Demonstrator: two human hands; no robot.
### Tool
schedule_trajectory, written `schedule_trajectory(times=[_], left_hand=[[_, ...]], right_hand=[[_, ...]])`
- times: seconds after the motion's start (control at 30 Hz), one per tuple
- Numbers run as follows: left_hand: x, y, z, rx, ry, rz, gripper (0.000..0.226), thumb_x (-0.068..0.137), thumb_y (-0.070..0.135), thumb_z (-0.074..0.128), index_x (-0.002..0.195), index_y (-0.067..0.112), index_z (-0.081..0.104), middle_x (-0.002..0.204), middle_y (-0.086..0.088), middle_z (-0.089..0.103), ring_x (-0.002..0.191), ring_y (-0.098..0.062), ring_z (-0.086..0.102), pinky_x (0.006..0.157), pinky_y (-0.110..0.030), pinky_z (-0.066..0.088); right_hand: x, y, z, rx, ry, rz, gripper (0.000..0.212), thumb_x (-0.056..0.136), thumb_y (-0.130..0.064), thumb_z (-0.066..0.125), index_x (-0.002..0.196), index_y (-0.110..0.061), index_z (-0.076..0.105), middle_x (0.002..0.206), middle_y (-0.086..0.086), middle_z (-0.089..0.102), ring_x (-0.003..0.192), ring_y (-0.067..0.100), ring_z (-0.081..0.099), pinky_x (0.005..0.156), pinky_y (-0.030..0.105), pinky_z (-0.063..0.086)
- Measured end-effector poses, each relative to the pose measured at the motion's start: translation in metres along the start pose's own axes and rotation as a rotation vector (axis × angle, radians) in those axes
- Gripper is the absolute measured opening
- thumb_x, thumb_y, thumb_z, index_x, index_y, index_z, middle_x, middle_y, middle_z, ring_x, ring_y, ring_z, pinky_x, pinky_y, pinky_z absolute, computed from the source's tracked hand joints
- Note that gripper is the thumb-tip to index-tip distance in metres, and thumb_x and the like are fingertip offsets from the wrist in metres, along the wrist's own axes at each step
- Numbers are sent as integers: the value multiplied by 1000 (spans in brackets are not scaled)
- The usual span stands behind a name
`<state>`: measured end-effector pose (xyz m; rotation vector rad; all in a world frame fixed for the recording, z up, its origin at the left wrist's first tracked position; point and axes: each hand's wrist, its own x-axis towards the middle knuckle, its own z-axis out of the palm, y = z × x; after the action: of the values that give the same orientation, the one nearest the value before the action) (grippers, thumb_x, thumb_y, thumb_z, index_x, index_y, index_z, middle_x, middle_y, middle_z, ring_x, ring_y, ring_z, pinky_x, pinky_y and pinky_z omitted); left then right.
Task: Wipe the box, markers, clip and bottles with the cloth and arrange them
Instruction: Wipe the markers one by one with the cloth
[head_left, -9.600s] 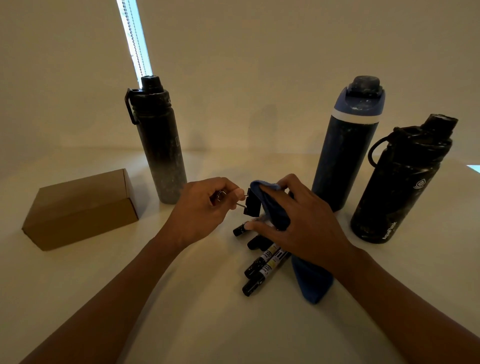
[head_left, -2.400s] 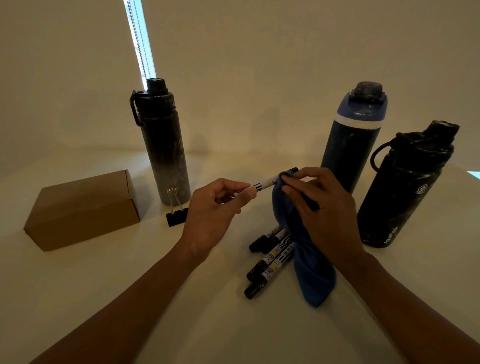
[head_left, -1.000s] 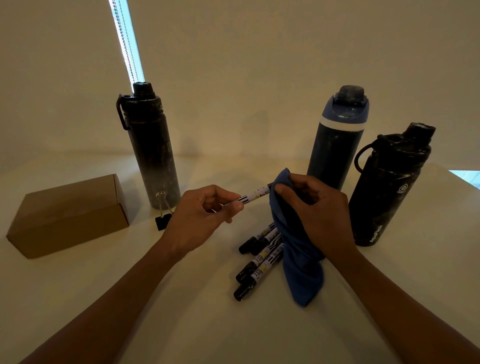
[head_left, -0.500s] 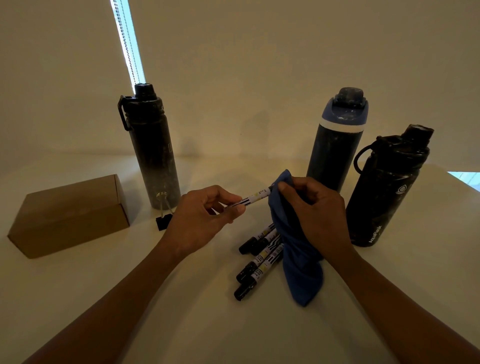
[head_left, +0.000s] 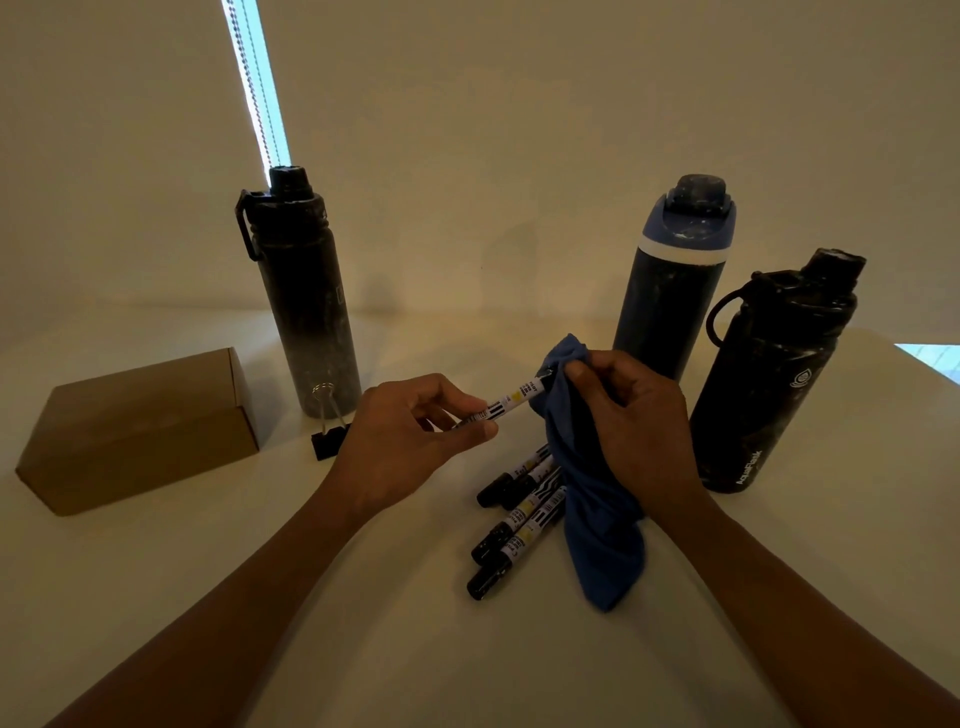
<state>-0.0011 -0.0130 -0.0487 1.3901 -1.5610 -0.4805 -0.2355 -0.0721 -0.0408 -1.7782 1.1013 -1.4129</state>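
Observation:
My left hand (head_left: 410, 441) pinches one end of a white marker (head_left: 511, 401) held above the table. My right hand (head_left: 631, 421) grips the blue cloth (head_left: 597, 540) wrapped round the marker's far end; the cloth hangs down to the table. Several more markers (head_left: 519, 519) lie side by side beneath, black caps pointing to the near left. A black binder clip (head_left: 328, 441) stands in front of the tall black bottle (head_left: 304, 301). The brown cardboard box (head_left: 140, 426) sits at the left. A blue-lidded bottle (head_left: 670, 280) and a black bottle with a loop handle (head_left: 769, 374) stand at the right.
Everything rests on a pale table (head_left: 208, 597) against a plain wall. A bright strip of window with a bead chain (head_left: 257, 83) runs down behind the tall black bottle. The room is dim.
Both hands hold the marker and cloth as before. The cloth has slid a little along the marker's far end. Much earlier the clip was in my hands; it now stands by the tall bottle.

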Motion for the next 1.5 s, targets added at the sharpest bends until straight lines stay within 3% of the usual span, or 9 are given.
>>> schedule_trajectory(times=[0.2,0.3,0.4,0.6,0.8,0.93,1.23,1.37,1.5], left_hand=[[0,-2,1,36,11,11,21,76,43,89,91,36,76,91,23,77,83,-3,72,71,-22,59],[-1,0,0,5,7,20,20,77,40,89,91,32,77,91,22,78,82,-5,73,71,-22,58],[-2,2,1,3,2,30,19,77,40,89,91,33,77,91,21,78,81,-5,73,71,-21,58],[-1,0,0,67,29,45,20,75,41,90,89,37,75,87,25,75,81,-3,71,71,-22,56],[-1,1,0,89,50,86,21,75,41,90,89,37,74,85,26,74,80,-4,70,67,-18,53],[-2,0,0,104,58,108,24,74,37,92,89,34,74,86,28,72,79,-4,70,66,-16,52],[-1,3,1,59,2,74,32,70,49,91,95,38,74,89,25,73,81,-5,71,67,-16,53],[0,4,-2,-7,-65,3,21,85,46,81,104,37,77,93,21,76,80,-6,73,70,-23,60],[-2,3,-1,27,-89,-1,17,86,44,80,102,40,79,88,21,76,77,-7,73,71,-22,59]], right_hand=[[-3,-2,2,101,-5,4,27,87,-29,82,110,-24,69,99,-15,76,95,3,73,84,23,59],[-1,0,1,30,42,-1,12,96,-32,72,103,-23,72,91,-13,76,89,4,73,81,31,61],[2,2,-1,17,40,19,15,100,-35,65,107,-24,72,93,-14,76,90,3,72,84,33,61],[-3,-1,3,115,-7,-5,26,87,-27,83,111,-25,73,101,-13,77,97,5,73,86,23,58],[0,1,2,92,42,29,15,97,-31,70,112,-27,74,97,-20,75,95,-1,71,82,15,56],[-4,-1,5,171,-12,0,24,87,-22,82,110,-22,73,100,-12,77,96,6,73,84,19,58],[1,2,2,117,74,65,14,97,-33,69,109,-28,75,98,-15,76,95,3,72,86,28,60],[0,2,4,146,64,66,11,97,-30,70,107,-31,74,99,-15,76,95,4,72,86,31,62],[-3,1,6,183,-40,49,27,90,-22,79,116,-22,71,108,-10,76,101,9,73,88,32,61]])
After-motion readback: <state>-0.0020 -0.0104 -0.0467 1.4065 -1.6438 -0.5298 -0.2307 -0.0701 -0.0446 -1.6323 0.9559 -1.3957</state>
